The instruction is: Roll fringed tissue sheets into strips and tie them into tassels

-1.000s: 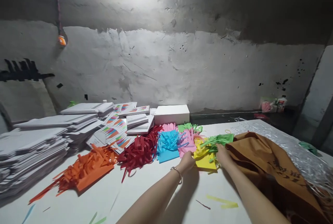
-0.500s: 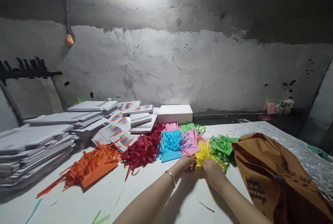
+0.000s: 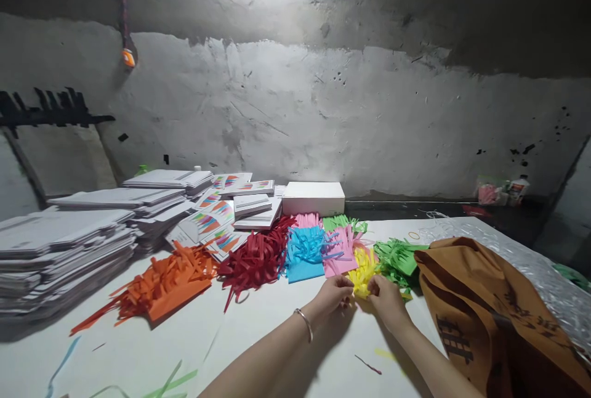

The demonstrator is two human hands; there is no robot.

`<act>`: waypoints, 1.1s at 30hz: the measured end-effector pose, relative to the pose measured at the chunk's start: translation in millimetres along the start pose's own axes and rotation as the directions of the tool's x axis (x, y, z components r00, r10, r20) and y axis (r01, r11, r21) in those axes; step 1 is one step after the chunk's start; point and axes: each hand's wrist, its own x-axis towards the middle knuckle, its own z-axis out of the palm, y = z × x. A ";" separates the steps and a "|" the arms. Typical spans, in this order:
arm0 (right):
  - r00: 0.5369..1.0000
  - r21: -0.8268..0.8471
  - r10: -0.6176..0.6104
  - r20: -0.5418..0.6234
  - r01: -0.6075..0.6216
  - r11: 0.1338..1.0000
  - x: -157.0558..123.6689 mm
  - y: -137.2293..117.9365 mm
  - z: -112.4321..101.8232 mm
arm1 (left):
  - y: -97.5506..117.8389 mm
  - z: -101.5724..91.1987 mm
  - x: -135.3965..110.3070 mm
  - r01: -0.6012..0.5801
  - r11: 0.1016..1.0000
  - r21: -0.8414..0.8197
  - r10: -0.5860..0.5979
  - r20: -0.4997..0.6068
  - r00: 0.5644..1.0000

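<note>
Yellow fringed paper (image 3: 362,270) lies between my two hands on the white table. My left hand (image 3: 335,294), with a silver bangle on its wrist, pinches the left edge of the yellow fringe. Curled in at the opposite edge, my right hand (image 3: 386,300) also pinches it, partly covering it. Beside the yellow piece are pink fringed paper (image 3: 340,250) and green fringed paper (image 3: 397,260). Farther left lie blue fringed paper (image 3: 305,253), dark red fringed paper (image 3: 256,259) and orange fringed paper (image 3: 166,284).
Tall stacks of white card (image 3: 69,244) fill the left side. Printed cards (image 3: 210,225) and a white box (image 3: 314,198) stand at the back. A brown cloth bag (image 3: 475,287) lies at the right, with clear plastic (image 3: 521,256) behind it. Loose paper strips (image 3: 170,385) lie in front.
My hands have moved slightly apart at the yellow fringe, and my right hand has shifted right. More yellow strips show between them. The view has shifted a little.
</note>
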 end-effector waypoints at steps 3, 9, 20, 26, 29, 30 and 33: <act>1.000 0.006 -0.022 -0.003 0.022 1.000 -4.9 -1.3 -3.4 | -2.7 3.7 0.8 -0.039 0.998 0.045 0.039 0.003 0.999; 0.969 -0.028 -0.246 0.030 0.247 0.969 -16.4 -24.4 -20.2 | -6.2 11.9 3.6 -0.111 0.982 0.151 0.110 0.016 0.994; 0.951 -0.307 -0.245 0.191 0.295 0.905 2.4 -30.0 -49.3 | -10.4 10.1 -6.8 -0.247 0.914 0.323 0.260 0.002 0.966; 0.944 -0.383 -0.207 0.255 0.295 0.875 -7.5 -30.5 -40.7 | -8.7 14.1 -12.6 -0.274 0.897 0.346 0.298 -0.018 0.954; 0.943 -0.359 -0.219 0.252 0.301 0.883 -7.4 -31.8 -32.9 | -8.0 12.9 -16.2 -0.291 0.896 0.335 0.314 -0.015 0.949; 0.944 -0.349 -0.218 0.247 0.297 0.889 -6.8 -31.4 -30.4 | -8.1 12.4 -16.9 -0.291 0.898 0.331 0.315 -0.022 0.949; 0.956 -0.327 -0.193 0.221 0.259 0.909 -4.9 -27.1 -24.0 | -8.9 11.3 -17.1 -0.281 0.903 0.323 0.314 -0.051 0.948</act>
